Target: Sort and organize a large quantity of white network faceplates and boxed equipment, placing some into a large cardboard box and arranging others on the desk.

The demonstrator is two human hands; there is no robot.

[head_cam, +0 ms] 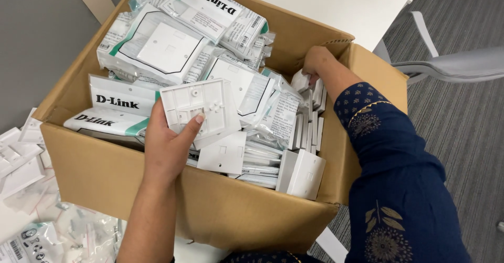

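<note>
Held plate: a white square wall plate [198, 112], back side up, over the middle of the cardboard box [105, 174].
Left hand: the left hand [170, 147] grasps that plate at its lower left corner, thumb across the face.
Right hand: the right hand [316, 61] reaches into the far right corner, touching a row of bare plates [311, 113] standing on edge; whether it has closed on one I cannot tell.
Risk: the corner pinch looks light, so the plate could tilt and drop back; the on-edge row could topple if nudged.
Box contents: bagged plates [157, 45] heaped high at the left and back, loose plates at the right.
Outside: empty plastic bags [79, 231] lie left of the box.
</note>
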